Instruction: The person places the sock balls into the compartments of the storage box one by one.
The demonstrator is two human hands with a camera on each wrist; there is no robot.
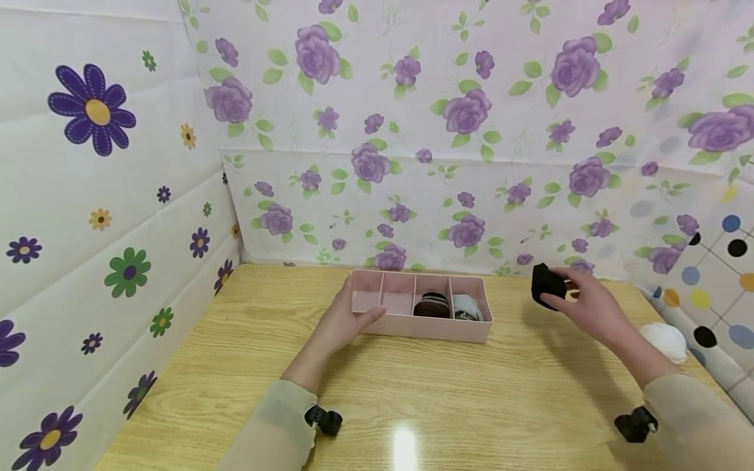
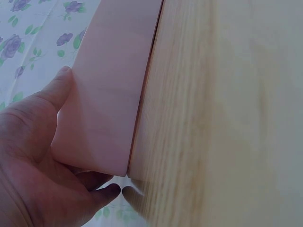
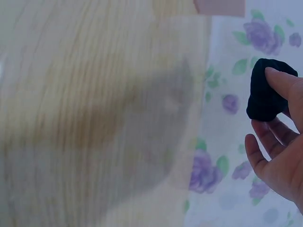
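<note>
A pink divided storage box [image 1: 424, 327] stands on the wooden table near the back wall. My left hand [image 1: 341, 320] grips its left end, the thumb over the front rim; the left wrist view shows the fingers [image 2: 102, 196] curled around that end. Two compartments on the left hold nothing; the third has a dark rolled sock with stripes [image 1: 432, 305], the rightmost a grey rolled sock [image 1: 467, 307]. To the right of the box, my right hand [image 1: 595, 307] pinches a black rolled sock [image 1: 546, 286] above the table, between thumb and fingers.
A white bundle [image 1: 664, 341], perhaps another rolled sock, lies at the table's right side, partly behind my right forearm. Floral sheeting [image 1: 412, 196] rises behind the wooden table [image 1: 412, 386], with more patterned sheets along the left and right sides.
</note>
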